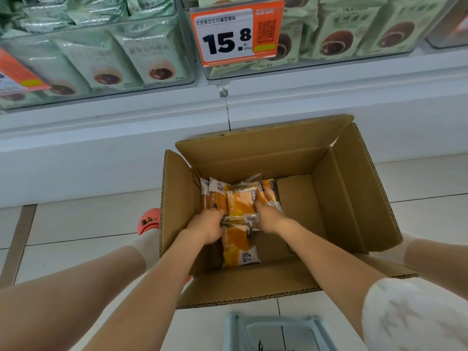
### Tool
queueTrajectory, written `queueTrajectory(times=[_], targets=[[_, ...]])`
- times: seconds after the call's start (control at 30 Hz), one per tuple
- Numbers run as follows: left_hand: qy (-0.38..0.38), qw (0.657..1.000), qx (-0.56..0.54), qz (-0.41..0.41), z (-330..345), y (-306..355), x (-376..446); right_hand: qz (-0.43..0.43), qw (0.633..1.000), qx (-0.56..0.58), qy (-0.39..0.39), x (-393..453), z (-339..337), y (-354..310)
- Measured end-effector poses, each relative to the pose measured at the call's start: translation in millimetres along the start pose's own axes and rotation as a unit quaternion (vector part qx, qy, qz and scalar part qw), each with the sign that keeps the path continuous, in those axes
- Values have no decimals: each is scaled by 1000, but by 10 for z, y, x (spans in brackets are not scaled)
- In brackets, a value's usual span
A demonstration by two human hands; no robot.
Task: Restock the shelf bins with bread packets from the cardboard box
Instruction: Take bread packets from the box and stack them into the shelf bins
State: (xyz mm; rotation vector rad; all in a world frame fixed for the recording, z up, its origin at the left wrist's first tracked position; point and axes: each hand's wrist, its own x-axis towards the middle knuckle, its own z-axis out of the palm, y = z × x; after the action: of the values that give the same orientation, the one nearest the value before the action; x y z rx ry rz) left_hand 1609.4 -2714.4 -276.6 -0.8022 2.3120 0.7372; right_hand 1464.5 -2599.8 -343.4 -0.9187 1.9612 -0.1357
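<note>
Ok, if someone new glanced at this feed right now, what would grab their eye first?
Probably the open cardboard box on the floor tiles in the middle, with both hands reaching into its left part: the left hand and right hand grip a bunch of orange bread packets. Next, the bright orange price tag reading 15.8, clipped to the clear shelf bins of pale green packets above.
</note>
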Motion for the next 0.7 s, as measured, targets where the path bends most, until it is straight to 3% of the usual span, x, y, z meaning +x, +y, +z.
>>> queueTrajectory(times=[0.33, 0.57, 0.7], targets=[[-2, 1000, -15, 1, 59, -36, 81, -6, 998, 60, 34, 92, 195, -45], [51, 997, 41, 42, 28, 8, 53, -199, 968, 102, 115, -342, 23, -217], [72, 988, -83, 107, -143, 154, -19, -251, 948, 85, 178, -577, -381, -393]])
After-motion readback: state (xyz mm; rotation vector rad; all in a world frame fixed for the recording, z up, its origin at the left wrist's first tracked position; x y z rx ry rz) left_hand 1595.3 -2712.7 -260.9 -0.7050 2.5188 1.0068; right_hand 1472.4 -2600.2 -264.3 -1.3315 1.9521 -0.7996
